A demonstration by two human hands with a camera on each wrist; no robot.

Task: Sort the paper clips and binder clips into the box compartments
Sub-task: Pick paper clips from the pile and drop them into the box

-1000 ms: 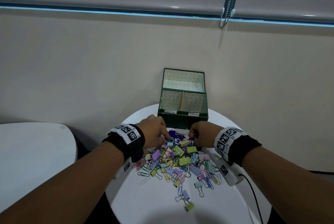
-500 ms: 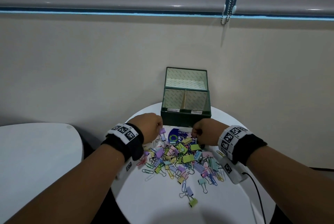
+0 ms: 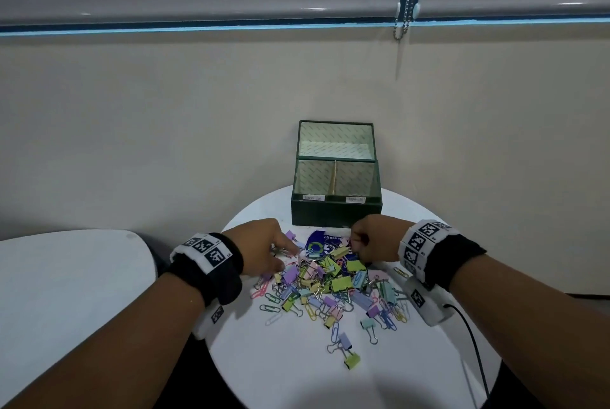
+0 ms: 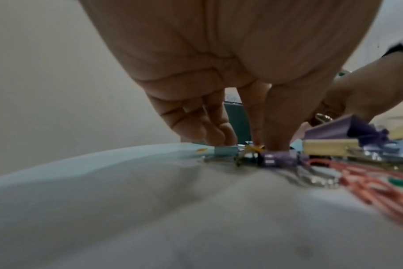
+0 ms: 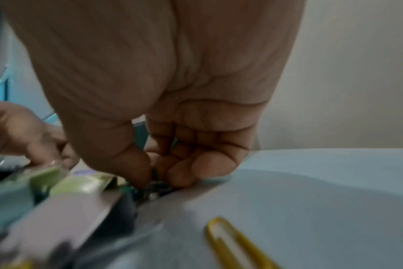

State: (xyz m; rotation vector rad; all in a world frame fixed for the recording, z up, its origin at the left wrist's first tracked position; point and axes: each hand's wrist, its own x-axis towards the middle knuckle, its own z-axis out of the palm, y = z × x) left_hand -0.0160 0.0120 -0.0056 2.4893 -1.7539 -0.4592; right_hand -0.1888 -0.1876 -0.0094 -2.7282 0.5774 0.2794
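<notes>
A heap of pastel binder clips and paper clips (image 3: 330, 283) lies on the round white table (image 3: 297, 375). Behind it stands the dark green box (image 3: 336, 212), lid up, with a divider (image 3: 334, 177) between two labelled compartments. My left hand (image 3: 292, 248) reaches into the heap's far left edge, fingers stretched down onto the clips. In the left wrist view its fingertips (image 4: 276, 145) touch a small purple binder clip (image 4: 276, 159). My right hand (image 3: 355, 243) is curled at the heap's far right edge. Its thumb and fingers (image 5: 179, 176) pinch a small dark clip (image 5: 155, 181).
A blue printed packet (image 3: 317, 243) lies under the far side of the heap. Two binder clips (image 3: 348, 352) sit apart toward me. A yellow paper clip (image 5: 237, 242) lies right of the heap. A second white table (image 3: 66, 276) stands left; a black cable (image 3: 468, 326) runs at the right.
My left hand, which held a purple binder clip up half a second ago, has gone back down into the heap with its fingers spread. The right hand has stayed curled at the far edge.
</notes>
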